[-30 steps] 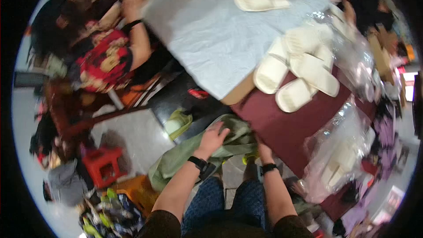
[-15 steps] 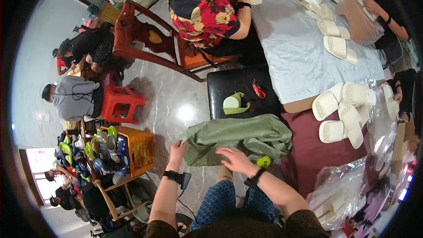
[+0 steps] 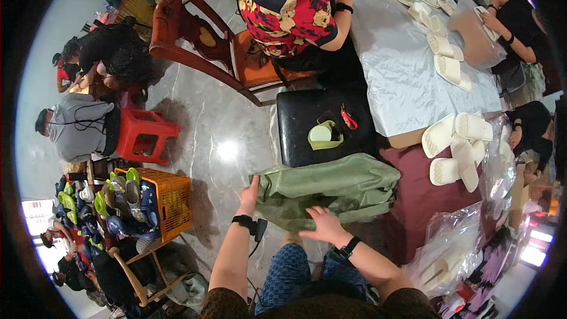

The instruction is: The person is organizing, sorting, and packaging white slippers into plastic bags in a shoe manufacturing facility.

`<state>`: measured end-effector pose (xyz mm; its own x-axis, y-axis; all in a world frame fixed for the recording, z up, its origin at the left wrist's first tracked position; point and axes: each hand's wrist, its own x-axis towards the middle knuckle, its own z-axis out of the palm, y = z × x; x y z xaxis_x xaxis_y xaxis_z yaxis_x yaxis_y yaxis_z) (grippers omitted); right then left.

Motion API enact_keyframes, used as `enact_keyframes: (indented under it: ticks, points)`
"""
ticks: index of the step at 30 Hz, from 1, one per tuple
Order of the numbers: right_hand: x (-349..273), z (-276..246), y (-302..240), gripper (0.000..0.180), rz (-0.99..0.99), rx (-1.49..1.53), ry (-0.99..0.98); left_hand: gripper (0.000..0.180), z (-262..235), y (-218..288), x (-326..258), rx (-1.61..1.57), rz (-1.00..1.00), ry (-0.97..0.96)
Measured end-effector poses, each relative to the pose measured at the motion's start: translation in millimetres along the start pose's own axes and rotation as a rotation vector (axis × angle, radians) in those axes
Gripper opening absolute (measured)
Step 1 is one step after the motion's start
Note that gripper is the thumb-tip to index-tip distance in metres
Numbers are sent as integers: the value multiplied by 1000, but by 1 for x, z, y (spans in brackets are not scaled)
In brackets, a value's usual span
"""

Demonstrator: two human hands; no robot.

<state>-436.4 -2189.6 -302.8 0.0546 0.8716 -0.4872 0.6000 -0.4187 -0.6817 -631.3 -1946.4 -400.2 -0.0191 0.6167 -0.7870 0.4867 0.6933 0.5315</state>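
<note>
From my end, at the left of the frame I see a person in a grey shirt [image 3: 77,133] seated on a red plastic stool [image 3: 146,136], and below them, an orange crate [image 3: 176,204] filled with green, grey and blue shoes [image 3: 132,194]; a carved wooden chair [image 3: 195,44] stands at upper left, with a co-worker in a floral top [image 3: 295,20] on it. At lower centre-left my wearer's left hand [image 3: 250,194] is at the left end of a green sack [image 3: 336,177], its thumb upright along the edge; the other fingers are hidden, so I cannot tell how firmly they close. The sack spans the middle of the frame just below the centre, rumpled, its right end overlapping a maroon surface [image 3: 410,201]. The right hand [image 3: 323,224] is open, fingers spread, at the sack's lower edge; I cannot tell whether it touches the fabric. Above the sack, a black padded seat [image 3: 298,109] carries a pale green roll [image 3: 322,136] and a red-handled tool [image 3: 349,120]. At upper right, a table with a pale sheet [image 3: 398,91] bears many white slippers [image 3: 452,71]; more slippers [image 3: 444,171] lie on the maroon surface, above a clear plastic bag [image 3: 458,233], and a co-worker in black [image 3: 518,29] holds 1 slipper at the far upper right
</note>
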Motion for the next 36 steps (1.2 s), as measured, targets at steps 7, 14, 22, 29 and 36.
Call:
enact_keyframes:
  ticks: [7, 14, 22, 29, 36]
  points:
    - [64, -29, -22, 62, 2, -16, 456, 50, 32, 52, -60, 547, 1071, 376]
    - [72, -33, 37, 64, 160, 223, 402, 43, 23, 56, -85, 663, 1025, -256]
    - [140, -104, 115, 38, 601, 1118, 936, 36, 74, 94, -48, 112, 663, -250]
    - [166, -115, 142, 24, 590, 1621, 716, 34, 57, 73, -34, 607, 1207, -176]
    - [146, -131, 49, 35, -48, 1149, 615, 39, 32, 32, -38, 464, 810, -531]
